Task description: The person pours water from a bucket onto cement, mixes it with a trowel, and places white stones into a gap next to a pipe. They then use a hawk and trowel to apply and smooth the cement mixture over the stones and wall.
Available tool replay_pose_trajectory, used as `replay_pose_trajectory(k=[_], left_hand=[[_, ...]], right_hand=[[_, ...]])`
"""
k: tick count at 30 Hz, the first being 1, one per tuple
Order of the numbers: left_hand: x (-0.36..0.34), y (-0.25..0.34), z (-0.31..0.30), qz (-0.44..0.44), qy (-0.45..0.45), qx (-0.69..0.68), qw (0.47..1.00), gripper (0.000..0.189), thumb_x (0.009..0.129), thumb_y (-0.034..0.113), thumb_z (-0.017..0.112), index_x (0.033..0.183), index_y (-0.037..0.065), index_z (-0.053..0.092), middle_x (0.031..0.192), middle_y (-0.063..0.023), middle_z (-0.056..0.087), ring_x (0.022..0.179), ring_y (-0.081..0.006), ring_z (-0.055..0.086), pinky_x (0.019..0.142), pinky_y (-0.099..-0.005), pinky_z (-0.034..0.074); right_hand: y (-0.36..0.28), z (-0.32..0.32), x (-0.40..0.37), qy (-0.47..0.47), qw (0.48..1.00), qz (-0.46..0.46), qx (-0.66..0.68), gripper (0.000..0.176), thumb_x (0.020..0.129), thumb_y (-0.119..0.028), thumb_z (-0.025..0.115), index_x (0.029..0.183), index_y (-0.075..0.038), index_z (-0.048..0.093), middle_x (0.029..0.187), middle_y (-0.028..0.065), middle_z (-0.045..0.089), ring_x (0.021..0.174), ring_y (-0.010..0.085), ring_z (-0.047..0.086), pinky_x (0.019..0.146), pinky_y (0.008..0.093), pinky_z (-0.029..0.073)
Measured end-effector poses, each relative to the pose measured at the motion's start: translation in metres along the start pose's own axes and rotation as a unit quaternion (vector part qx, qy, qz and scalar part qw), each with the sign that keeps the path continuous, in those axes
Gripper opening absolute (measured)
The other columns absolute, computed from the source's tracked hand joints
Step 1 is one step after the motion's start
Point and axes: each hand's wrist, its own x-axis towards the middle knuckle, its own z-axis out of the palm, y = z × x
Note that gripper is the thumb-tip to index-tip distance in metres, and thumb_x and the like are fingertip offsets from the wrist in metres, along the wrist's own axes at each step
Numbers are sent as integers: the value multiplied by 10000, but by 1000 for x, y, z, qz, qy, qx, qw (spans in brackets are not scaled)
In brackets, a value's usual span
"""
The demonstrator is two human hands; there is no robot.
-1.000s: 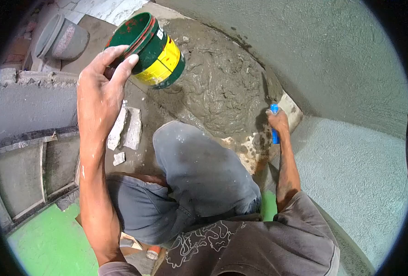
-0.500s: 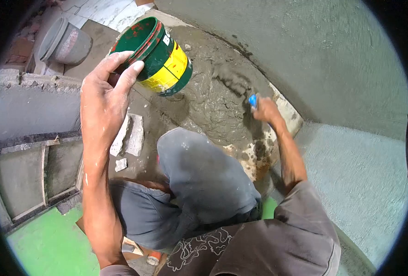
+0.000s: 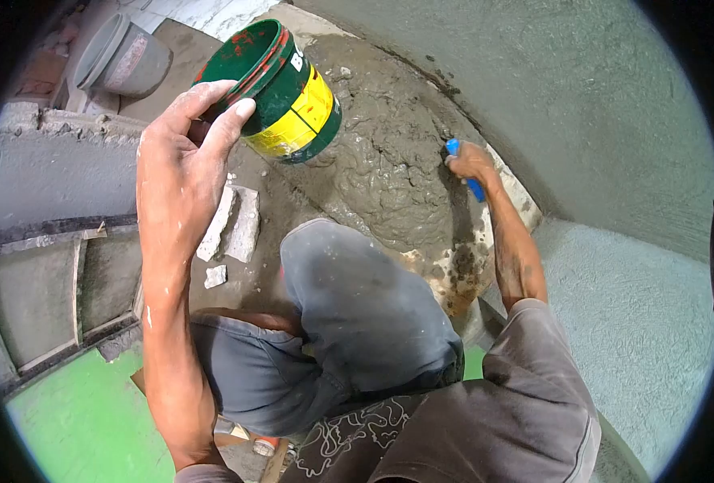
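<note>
My left hand (image 3: 192,149) pinches the rim of a green bucket (image 3: 313,141) between thumb and fingers. The bucket has a yellow label, red smears round its rim, and tilts so that its inside partly shows. Below and right of it spreads a heap of wet grey mortar (image 3: 397,173). At the right edge of this heap, my right hand (image 3: 471,163) is closed round the blue handle of a trowel (image 3: 476,190). The trowel's blade cannot be made out here.
A grey bucket (image 3: 136,60) stands at the upper left. Broken white pieces (image 3: 244,225) lie left of my knee. A plastered wall (image 3: 582,88) rises along the right, and a low grey ledge (image 3: 59,177) with framed panels is at the left.
My right hand has moved slightly up and right, and the trowel's handle has turned. My left hand still grips the bucket, which has barely shifted.
</note>
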Motion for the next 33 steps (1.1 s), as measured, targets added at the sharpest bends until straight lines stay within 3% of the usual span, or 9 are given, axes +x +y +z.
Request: replay_pose_trajectory(k=[3,4,7,11,15,19,23,27,33], left_hand=[[1,0,1,2,-1,-5,1000,277,877,123,676,1064,-80,641,907,-90,682,835,-109,594,779,-257,472],[2,-1,1,2,0,-10,1000,278,877,124,676,1064,-78,642,907,-92,684,836,-110,596,780,-259,473],[4,-5,4,31,2,-4,1000,278,873,125,680,1064,-73,645,902,-99,687,827,-115,599,774,-261,475],[3,-6,6,6,-9,20,1000,273,870,121,683,1063,-69,649,905,-90,687,824,-116,601,767,-260,476],[3,-4,7,13,-5,-33,999,270,873,115,683,1060,-76,646,900,-81,684,823,-103,596,770,-246,473],[9,-4,9,52,6,-32,998,273,873,115,682,1065,-75,645,899,-79,684,825,-105,597,776,-246,473],[7,-2,10,13,-5,-12,1000,274,880,124,674,1069,-73,645,886,-64,672,806,-98,583,757,-240,468],[8,6,12,35,-20,6,999,295,883,134,675,1091,-72,641,879,-48,659,808,-91,570,746,-236,462],[10,6,21,41,-44,-37,998,323,886,157,683,1112,-69,638,879,-32,646,824,-76,540,767,-219,442]], right_hand=[[-23,-2,-42,41,998,-42,16,230,758,-195,634,902,-15,638,870,224,681,858,381,671,770,476,524],[-26,14,-60,142,988,-60,8,242,735,-175,654,814,45,590,918,268,649,912,423,631,788,483,504],[-42,39,-70,52,990,-103,-82,255,774,-164,639,918,45,616,997,255,650,948,412,634,831,482,517],[-54,-3,-79,-15,996,-25,-85,293,739,-104,617,978,64,599,1040,265,646,979,415,631,853,482,511],[-36,24,-72,55,996,-16,-67,318,726,-87,607,1008,60,606,1028,269,650,989,412,632,841,483,516],[-40,-5,-78,1,996,-47,-79,289,705,-104,617,954,44,613,985,280,642,958,426,629,817,494,509],[-19,49,-56,33,996,-4,-78,299,730,-130,642,973,40,609,1022,278,641,980,417,629,847,483,510],[-52,-10,-110,23,998,7,-50,327,743,-63,605,1045,60,592,1055,246,651,1000,400,632,849,471,518],[-10,70,-107,62,998,2,4,301,778,-128,600,1014,55,566,927,282,655,935,445,625,788,510,502]])
